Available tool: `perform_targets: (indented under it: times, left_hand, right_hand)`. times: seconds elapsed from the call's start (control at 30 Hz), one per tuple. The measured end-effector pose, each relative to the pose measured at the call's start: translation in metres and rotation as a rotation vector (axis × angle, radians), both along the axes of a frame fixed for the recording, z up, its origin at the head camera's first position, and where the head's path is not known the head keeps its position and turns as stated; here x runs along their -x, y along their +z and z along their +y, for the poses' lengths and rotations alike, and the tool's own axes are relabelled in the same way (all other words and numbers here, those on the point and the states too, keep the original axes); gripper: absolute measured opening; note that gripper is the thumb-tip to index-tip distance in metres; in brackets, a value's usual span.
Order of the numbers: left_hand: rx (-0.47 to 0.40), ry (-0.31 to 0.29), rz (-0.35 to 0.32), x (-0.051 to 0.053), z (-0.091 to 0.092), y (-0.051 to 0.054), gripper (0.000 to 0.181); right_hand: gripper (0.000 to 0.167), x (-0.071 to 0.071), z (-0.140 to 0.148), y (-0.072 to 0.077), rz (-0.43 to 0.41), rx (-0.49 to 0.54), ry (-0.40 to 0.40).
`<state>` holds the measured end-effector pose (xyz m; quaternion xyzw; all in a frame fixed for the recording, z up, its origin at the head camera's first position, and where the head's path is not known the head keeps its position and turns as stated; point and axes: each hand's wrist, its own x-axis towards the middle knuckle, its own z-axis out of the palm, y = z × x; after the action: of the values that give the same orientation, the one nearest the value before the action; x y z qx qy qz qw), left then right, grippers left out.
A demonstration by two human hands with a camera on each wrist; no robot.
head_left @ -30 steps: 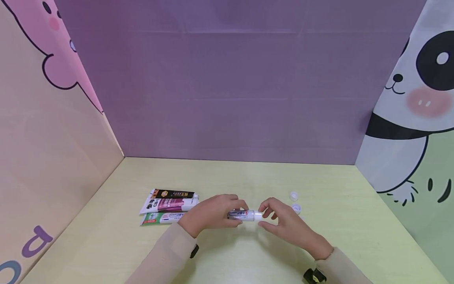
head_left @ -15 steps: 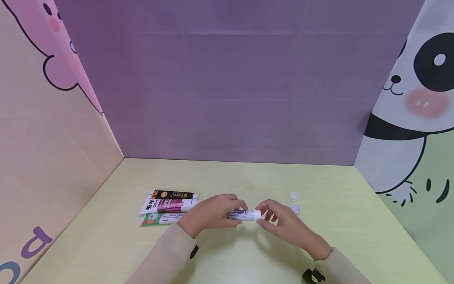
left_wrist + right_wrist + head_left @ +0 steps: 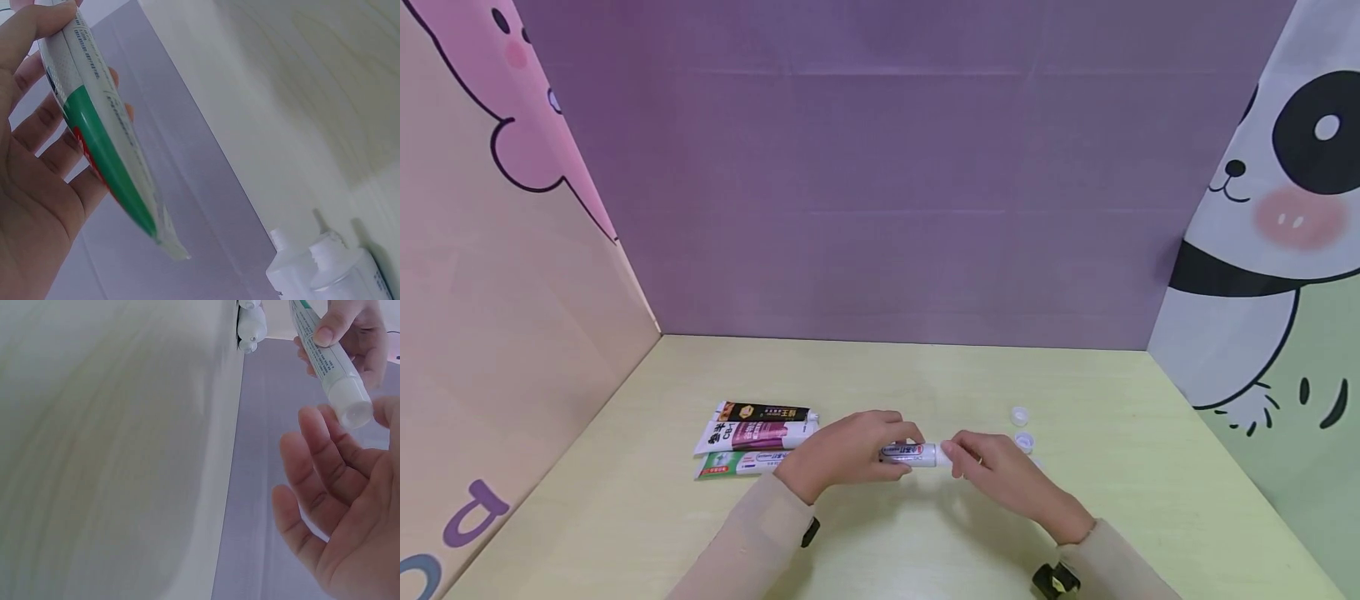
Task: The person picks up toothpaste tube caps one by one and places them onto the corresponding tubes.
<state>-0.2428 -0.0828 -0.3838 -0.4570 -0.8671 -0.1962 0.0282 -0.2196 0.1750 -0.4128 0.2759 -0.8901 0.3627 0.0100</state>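
My left hand (image 3: pixel 853 457) grips a white toothpaste tube (image 3: pixel 906 453) level above the table, its capped end pointing right. The left wrist view shows the green and red tail of this toothpaste tube (image 3: pixel 106 150) below the thumb. At the other end, thumb and fingers of my right hand (image 3: pixel 1003 475) pinch the white cap, mostly covered in the head view. The right wrist view shows the cap (image 3: pixel 350 403) between thumb and fingertips, the other fingers spread loosely. The palm hides the tube's middle in the head view.
Left of the hands lie a black tube (image 3: pixel 763 412), a purple-and-white tube (image 3: pixel 760 433) and a green-and-white tube (image 3: pixel 737 463), partly covered by the left hand. Two white caps (image 3: pixel 1019 416) lie behind the right hand. Walls enclose the table (image 3: pixel 880 542) on three sides.
The right hand's thumb and fingers have drawn together on the cap, and its wrist has turned slightly. The left hand and tube stay in place.
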Motion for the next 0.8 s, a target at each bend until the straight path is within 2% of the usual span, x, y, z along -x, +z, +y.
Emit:
perform_targets:
  times: [0.2, 0.43, 0.57, 0.8]
  left_hand:
    - [0.003, 0.001, 0.004, -0.0003, 0.0009, 0.001, 0.026]
    - [0.005, 0.006, 0.0, -0.0001, 0.0022, 0.0011, 0.027]
    - [0.006, 0.007, 0.008, 0.0003, 0.0023, 0.001, 0.027]
    - [0.016, 0.012, 0.013, 0.0013, 0.0015, 0.0008, 0.027]
  right_hand:
    - [0.053, 0.0007, -0.0047, 0.0011, -0.079, -0.024, -0.043]
    - [0.059, 0.0003, -0.0047, 0.0025, -0.125, -0.017, -0.064]
    - [0.057, 0.0002, -0.0018, 0.0024, -0.101, -0.03, -0.065]
    - [0.034, -0.0011, 0.0032, 0.0042, -0.018, -0.01, -0.029]
